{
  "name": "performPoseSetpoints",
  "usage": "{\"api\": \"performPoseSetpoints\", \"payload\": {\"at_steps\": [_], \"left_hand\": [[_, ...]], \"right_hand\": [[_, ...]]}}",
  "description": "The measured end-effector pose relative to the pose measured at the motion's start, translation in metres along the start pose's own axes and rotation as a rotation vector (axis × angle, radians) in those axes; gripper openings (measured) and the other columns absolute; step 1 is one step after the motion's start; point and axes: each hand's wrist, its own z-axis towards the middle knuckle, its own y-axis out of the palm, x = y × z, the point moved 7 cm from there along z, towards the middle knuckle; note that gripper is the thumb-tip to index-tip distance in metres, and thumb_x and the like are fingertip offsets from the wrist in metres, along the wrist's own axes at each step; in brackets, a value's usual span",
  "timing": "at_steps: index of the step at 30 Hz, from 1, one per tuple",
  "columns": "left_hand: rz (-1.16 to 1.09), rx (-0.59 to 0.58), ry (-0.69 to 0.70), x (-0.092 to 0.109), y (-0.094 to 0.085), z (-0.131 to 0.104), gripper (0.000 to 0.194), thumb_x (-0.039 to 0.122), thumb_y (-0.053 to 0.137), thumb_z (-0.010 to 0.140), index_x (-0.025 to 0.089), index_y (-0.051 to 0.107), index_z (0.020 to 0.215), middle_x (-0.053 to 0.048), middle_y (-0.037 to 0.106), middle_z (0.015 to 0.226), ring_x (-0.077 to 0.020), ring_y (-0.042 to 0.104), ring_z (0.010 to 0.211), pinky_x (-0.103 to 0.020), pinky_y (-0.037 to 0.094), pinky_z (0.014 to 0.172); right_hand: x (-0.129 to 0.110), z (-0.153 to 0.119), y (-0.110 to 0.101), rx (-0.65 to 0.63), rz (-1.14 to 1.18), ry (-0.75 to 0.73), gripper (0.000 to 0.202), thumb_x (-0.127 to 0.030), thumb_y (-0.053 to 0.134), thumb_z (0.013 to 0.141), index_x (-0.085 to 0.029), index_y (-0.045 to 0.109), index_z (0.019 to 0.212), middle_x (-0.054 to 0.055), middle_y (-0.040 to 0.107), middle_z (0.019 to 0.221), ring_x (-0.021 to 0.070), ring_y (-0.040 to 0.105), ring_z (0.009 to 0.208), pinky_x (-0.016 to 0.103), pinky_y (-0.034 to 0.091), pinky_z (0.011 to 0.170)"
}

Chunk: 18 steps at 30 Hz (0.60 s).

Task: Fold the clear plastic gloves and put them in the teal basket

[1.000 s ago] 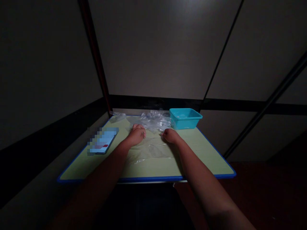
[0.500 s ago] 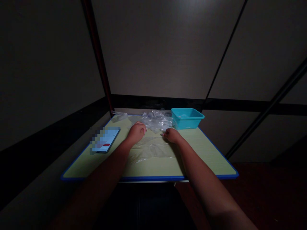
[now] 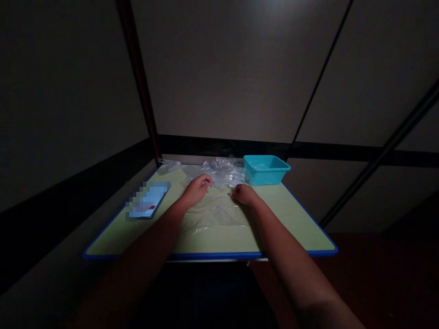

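A clear plastic bag [image 3: 219,214] lies flat on the table, in front of me and between my forearms. My left hand [image 3: 198,188] is over its far left part, fingers bent, with a small gap between thumb and fingertips and nothing visible in it. At the bag's far right side, my right hand [image 3: 244,194] is closed in a pinch on the thin film. Beyond both hands, more crumpled clear plastic bags [image 3: 224,171] form a loose heap.
A turquoise plastic basket [image 3: 267,176] stands at the table's back right. A phone [image 3: 151,201] with a lit screen, partly pixelated, lies on the left. The pale green table [image 3: 298,228] has a blue edge, and panelled walls rise behind and left.
My left hand has shifted slightly, and its thumb and fingers have come apart. My right hand stays almost in place at the bag. The whole view has moved a little.
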Motion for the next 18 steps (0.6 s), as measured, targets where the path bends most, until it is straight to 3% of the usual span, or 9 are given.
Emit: {"api": "performPoseSetpoints", "payload": {"at_steps": [7,12,15,18], "left_hand": [[-0.392,-0.064,-0.304,-0.005,0.007,-0.004,0.007,0.015,0.047,0.07,0.016,0.053,0.075,0.001,0.057,0.067,-0.0091,0.055,0.051,-0.019,0.042,0.045],[-0.347,-0.152,-0.478,-0.017,0.016,-0.012,0.004,0.014,0.051,0.071,0.015,0.053,0.074,0.0,0.059,0.064,-0.0114,0.059,0.052,-0.021,0.046,0.046],[-0.33,-0.141,-0.546,-0.024,0.017,-0.014,0.004,0.011,0.054,0.069,0.014,0.054,0.072,-0.001,0.06,0.062,-0.0107,0.059,0.053,-0.022,0.049,0.052],[-0.456,-0.095,-0.602,-0.026,0.014,-0.015,0.006,0.011,0.054,0.07,0.014,0.056,0.074,-0.003,0.063,0.067,-0.0123,0.062,0.059,-0.023,0.051,0.057]], "right_hand": [[0.0,-0.001,-0.001,-0.003,0.002,0.007,0.031,-0.044,0.059,0.078,-0.016,0.068,0.086,0.009,0.069,0.09,0.0171,0.06,0.077,0.023,0.036,0.058],[0.001,0.0,0.0,-0.003,0.015,0.021,0.032,-0.045,0.058,0.078,-0.016,0.067,0.087,0.009,0.069,0.088,0.017,0.061,0.077,0.023,0.036,0.058],[0.002,0.001,0.0,0.002,0.025,0.01,0.032,-0.046,0.058,0.078,-0.016,0.068,0.086,0.009,0.069,0.088,0.0168,0.061,0.077,0.023,0.036,0.058],[0.002,0.001,0.0,-0.002,0.041,0.006,0.034,-0.047,0.057,0.078,-0.016,0.068,0.086,0.009,0.069,0.086,0.0164,0.06,0.075,0.023,0.036,0.058]]}}
